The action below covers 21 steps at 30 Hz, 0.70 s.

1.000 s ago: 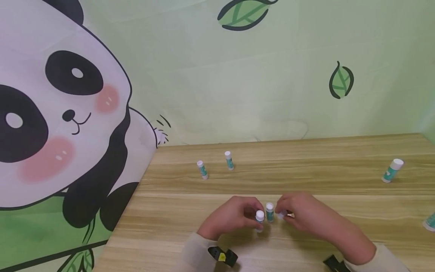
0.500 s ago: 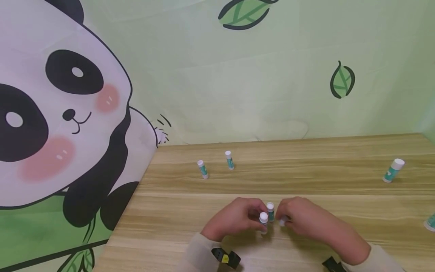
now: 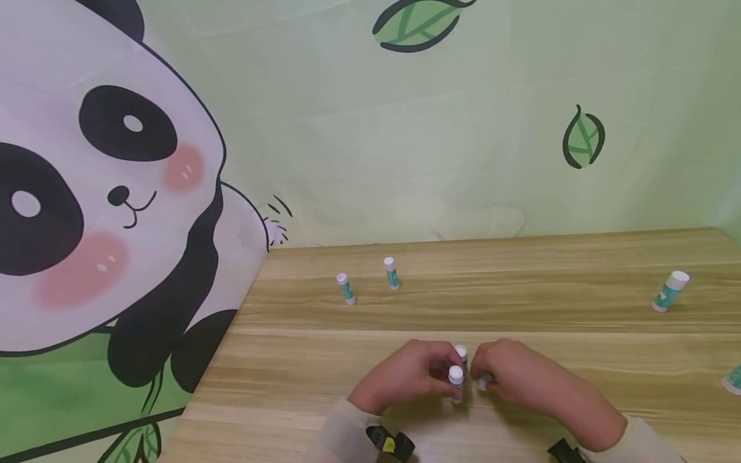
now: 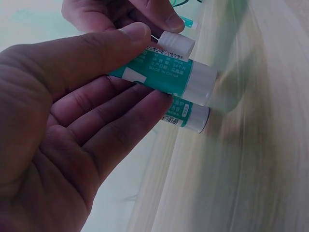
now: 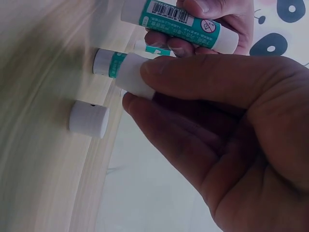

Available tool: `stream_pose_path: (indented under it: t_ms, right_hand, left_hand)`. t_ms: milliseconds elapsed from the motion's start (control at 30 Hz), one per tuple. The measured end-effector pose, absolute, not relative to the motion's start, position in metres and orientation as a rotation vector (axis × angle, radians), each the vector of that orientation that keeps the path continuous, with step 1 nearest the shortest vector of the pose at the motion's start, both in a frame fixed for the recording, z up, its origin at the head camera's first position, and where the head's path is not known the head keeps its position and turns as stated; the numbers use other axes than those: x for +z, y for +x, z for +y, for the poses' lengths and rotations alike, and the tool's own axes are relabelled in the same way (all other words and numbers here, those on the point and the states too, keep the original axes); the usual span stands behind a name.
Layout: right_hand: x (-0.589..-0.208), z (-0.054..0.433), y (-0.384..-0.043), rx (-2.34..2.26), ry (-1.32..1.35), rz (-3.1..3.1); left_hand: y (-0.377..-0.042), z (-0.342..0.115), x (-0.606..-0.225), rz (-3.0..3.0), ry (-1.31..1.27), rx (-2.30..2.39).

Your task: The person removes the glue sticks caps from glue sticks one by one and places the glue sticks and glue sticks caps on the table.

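My left hand [image 3: 413, 375] pinches a teal-and-white glue stick [image 4: 161, 72] between thumb and fingers, upright just over the table. Its white end tops it in the head view. Between my right hand's [image 3: 518, 379] thumb and index finger is a white cap [image 5: 133, 77], close beside that glue stick. Behind the two hands a second glue stick [image 3: 462, 352] stands on the table, partly covered by the held one. In the right wrist view, another white cap [image 5: 89, 119] sits on the table beside the right fingertips; the head view hides it.
Two glue sticks, one [image 3: 345, 289] at the back left and another [image 3: 391, 273] beside it, stand on the wooden table [image 3: 521, 276]. At the far right are a glue stick [image 3: 670, 291] and part of another [image 3: 734, 379]. A panda-print cloth [image 3: 463, 141] hangs behind.
My left hand has shifted slightly right and nearer with its glue stick, now overlapping the standing one. My right hand has come slightly nearer, still pinching the cap.
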State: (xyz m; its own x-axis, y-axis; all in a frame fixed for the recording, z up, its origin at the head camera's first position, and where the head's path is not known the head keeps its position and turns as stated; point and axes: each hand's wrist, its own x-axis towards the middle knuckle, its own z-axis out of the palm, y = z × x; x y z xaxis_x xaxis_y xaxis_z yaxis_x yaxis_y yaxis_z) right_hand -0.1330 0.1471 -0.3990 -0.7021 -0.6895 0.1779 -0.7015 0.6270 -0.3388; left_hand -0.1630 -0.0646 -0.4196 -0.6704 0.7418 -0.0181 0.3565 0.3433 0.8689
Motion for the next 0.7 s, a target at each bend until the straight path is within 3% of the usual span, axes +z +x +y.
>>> stream_pose_path:
  t_ms: [700]
  right_hand:
    - [-0.4027,0.145,-0.1261,0.687,1.191,-2.973]
  left_hand:
    - [-0.1599,-0.0574,-0.4268,2.218,1.059,1.144]
